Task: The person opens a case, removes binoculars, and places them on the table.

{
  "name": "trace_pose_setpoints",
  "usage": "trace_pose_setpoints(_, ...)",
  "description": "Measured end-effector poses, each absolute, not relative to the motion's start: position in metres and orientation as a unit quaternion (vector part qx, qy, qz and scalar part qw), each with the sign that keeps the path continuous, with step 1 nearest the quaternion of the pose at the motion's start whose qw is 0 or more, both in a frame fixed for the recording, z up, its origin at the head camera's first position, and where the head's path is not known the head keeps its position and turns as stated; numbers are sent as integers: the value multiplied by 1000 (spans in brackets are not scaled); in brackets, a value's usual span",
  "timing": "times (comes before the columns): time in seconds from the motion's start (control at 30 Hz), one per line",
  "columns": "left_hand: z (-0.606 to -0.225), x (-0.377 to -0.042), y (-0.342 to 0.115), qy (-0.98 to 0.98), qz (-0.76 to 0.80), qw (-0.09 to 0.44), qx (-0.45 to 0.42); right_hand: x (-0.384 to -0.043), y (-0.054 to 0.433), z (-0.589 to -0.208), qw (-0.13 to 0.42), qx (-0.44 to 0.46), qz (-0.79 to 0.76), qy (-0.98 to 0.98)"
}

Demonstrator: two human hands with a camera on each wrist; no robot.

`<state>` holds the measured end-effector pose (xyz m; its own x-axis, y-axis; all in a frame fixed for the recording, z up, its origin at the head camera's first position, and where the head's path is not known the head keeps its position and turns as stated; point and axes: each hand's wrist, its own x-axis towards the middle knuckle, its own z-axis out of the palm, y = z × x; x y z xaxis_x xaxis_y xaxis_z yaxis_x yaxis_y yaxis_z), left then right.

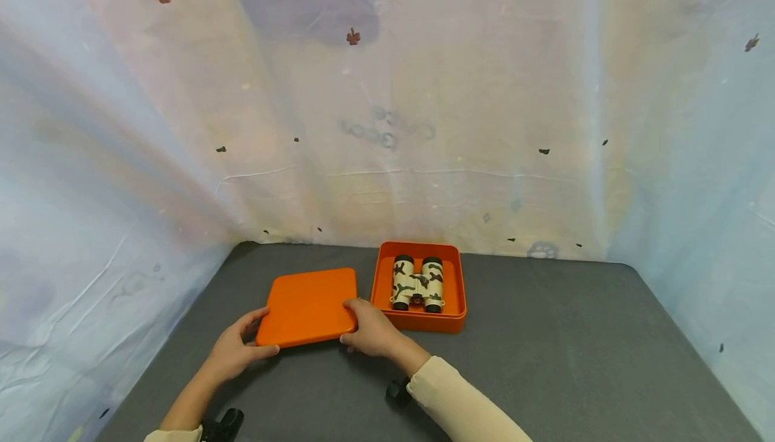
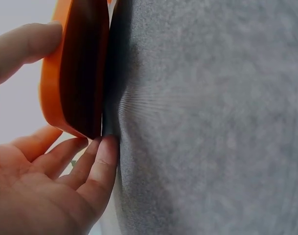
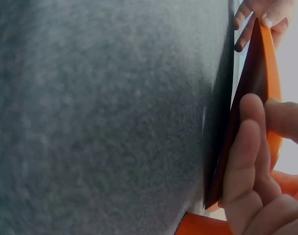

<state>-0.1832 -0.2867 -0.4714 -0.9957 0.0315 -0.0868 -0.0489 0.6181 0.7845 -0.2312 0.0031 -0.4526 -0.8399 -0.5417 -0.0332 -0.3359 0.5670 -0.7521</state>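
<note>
An orange box lid (image 1: 311, 307) is held between my two hands, top face up, its hollow underside toward the table. My left hand (image 1: 233, 349) grips its left side, thumb at the near left corner; the left wrist view shows the thumb on the lid's rim (image 2: 52, 95) and fingertips by its lower edge. On the other side my right hand (image 1: 377, 329) pinches the near right part, two fingers under the tilted lid (image 3: 272, 68) and the thumb outside. Right of the lid stands the open orange box (image 1: 424, 322), with camouflage-patterned binoculars (image 1: 402, 284) lying inside.
Dark grey cloth covers the table (image 1: 545, 354). A pale patterned curtain (image 1: 472, 105) hangs behind it and along both sides. Black wrist devices show below both hands, the right one (image 1: 397, 393) near the tabletop.
</note>
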Motion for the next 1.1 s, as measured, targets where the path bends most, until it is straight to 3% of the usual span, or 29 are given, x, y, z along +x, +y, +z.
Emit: trace_pose_setpoints(1.1,-478,-185,-285,908,415,66,-15,-228,-5,-462,109,-227,-337,907)
